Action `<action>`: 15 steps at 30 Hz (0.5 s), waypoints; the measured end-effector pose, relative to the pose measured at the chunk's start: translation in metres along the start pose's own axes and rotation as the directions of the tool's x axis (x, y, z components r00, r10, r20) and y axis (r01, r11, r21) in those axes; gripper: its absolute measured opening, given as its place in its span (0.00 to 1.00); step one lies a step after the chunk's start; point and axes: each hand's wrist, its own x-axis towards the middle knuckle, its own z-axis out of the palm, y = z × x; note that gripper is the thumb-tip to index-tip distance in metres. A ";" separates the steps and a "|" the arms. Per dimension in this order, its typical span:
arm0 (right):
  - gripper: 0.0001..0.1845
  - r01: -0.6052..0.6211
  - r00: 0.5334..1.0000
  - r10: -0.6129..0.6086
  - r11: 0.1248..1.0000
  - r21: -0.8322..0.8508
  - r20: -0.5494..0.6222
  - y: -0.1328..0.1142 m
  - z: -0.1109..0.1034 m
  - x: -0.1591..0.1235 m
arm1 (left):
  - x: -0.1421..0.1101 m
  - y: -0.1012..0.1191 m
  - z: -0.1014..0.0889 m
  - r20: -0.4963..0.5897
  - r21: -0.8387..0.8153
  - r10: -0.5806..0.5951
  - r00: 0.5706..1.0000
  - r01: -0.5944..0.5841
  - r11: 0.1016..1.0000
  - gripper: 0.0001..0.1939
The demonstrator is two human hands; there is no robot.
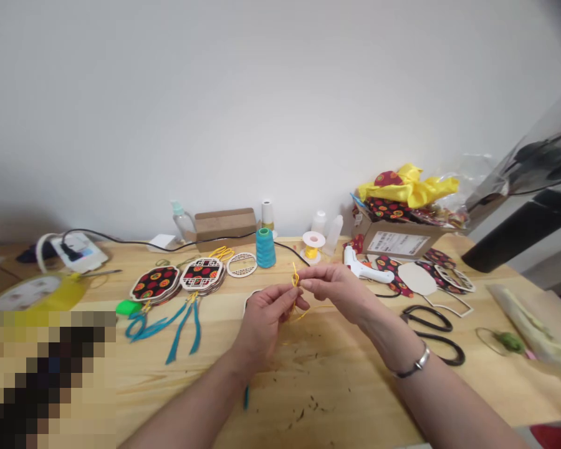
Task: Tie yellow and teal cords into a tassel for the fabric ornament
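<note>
Fingertips of my left hand (273, 307) and my right hand (325, 285) meet above the middle of the wooden table. Between them is a looped yellow cord (295, 274), pinched by both hands, with loose ends trailing below. A pale ornament edge shows behind my left hand, mostly hidden by it. A short bit of teal tassel (246, 397) sticks out under my left forearm. To the left lie two stacks of patterned ornaments, a framed one (202, 274) and a dark floral one (155, 283), both with teal tassels.
Behind my hands stand a teal thread cone (265, 248) and a yellow cord spool (312, 251). Right of them are a white glue gun (367, 269), black-handled scissors (432, 333) and a cardboard box (393, 240) of fabric. A black cable (135, 239) runs along the back.
</note>
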 end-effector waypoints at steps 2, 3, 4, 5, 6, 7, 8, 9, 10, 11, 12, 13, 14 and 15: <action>0.13 -0.027 0.998 0.023 0.997 0.069 0.062 0.007 -0.002 0.000 | 0.000 -0.001 0.000 0.026 0.018 0.006 1.000 -0.007 1.000 0.12; 0.12 -0.034 0.995 0.025 0.995 0.092 0.099 0.009 -0.003 0.000 | 0.000 -0.002 0.000 0.041 0.029 0.003 0.999 -0.005 1.000 0.12; 0.12 -0.039 0.991 0.024 0.993 0.114 0.130 0.011 -0.003 0.000 | 0.000 -0.003 0.000 0.058 0.037 -0.004 0.998 0.002 0.999 0.12; 0.11 -0.039 0.988 0.017 0.990 0.139 0.154 0.012 -0.003 0.000 | 0.000 -0.003 0.000 0.074 0.043 -0.016 0.997 0.012 0.999 0.11; 0.10 -0.036 0.985 0.007 0.986 0.166 0.170 0.013 -0.003 0.000 | 0.000 -0.004 0.000 0.088 0.046 -0.028 0.996 0.024 0.999 0.11; 0.09 -0.028 0.985 -0.006 0.981 0.191 0.175 0.013 -0.002 0.000 | 0.000 -0.005 0.000 0.100 0.047 -0.039 0.994 0.035 0.998 0.10; 0.09 -0.017 0.985 -0.020 0.978 0.210 0.170 0.013 -0.001 0.000 | 0.001 -0.005 0.000 0.108 0.047 -0.047 0.993 0.042 0.998 0.10; 0.09 -0.004 0.987 -0.030 0.976 0.219 0.155 0.012 0.000 0.000 | 0.001 -0.006 0.001 0.112 0.046 -0.050 0.992 0.045 0.998 0.10; 0.10 0.013 0.991 -0.041 0.976 0.217 0.126 0.011 0.000 0.000 | 0.001 -0.006 0.001 0.113 0.047 -0.051 0.992 0.046 0.998 0.09; 0.11 0.030 0.996 -0.047 0.978 0.206 0.080 0.010 0.000 0.000 | 0.001 -0.006 0.001 0.111 0.053 -0.055 0.992 0.049 0.997 0.09; 0.12 0.045 0.999 -0.050 0.980 0.192 0.020 0.009 -0.001 0.001 | 0.001 -0.006 0.001 0.111 0.062 -0.062 0.992 0.056 0.997 0.09; 0.13 0.058 0.998 -0.050 0.982 0.179 -0.045 0.008 -0.002 0.002 | 0.001 -0.006 0.001 0.112 0.075 -0.075 0.991 0.067 0.995 0.09; 0.13 0.065 0.993 -0.047 0.983 0.173 -0.106 0.008 -0.004 0.003 | 0.001 -0.006 0.001 0.115 0.089 -0.092 0.989 0.082 0.993 0.09; 0.13 0.073 0.986 -0.045 0.982 0.175 -0.162 0.008 -0.007 0.004 | 0.001 -0.006 0.001 0.119 0.102 -0.109 0.987 0.097 0.990 0.09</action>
